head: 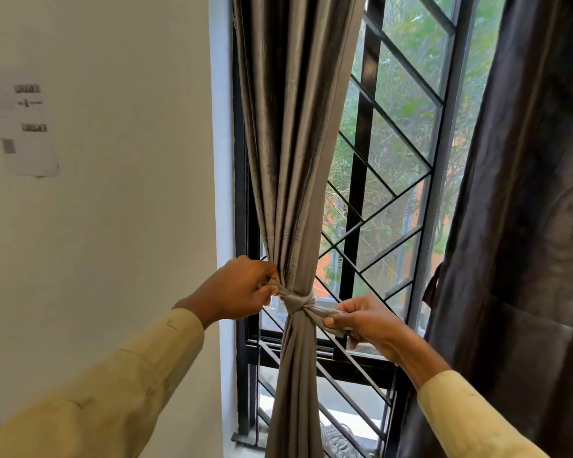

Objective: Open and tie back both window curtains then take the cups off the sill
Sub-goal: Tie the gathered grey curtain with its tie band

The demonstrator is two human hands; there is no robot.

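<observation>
My left hand [237, 289] and right hand [366, 320] each pinch an end of the tie-back [296, 302] knotted around the gathered left curtain [291, 160].

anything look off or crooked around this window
Minor things. The paper sheet on the wall hangs tilted, its bottom edge lifting. The right curtain is untied, a fabric strip dangling. The left curtain looks neat, with the left hand and right hand pinching the ends of its tie.

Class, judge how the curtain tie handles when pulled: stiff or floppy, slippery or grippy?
Probably floppy: the tie folds into a tight knot. Possibly slippery: its cloth has a sheen. Likely light: left hand and right hand just pinch it.
</observation>
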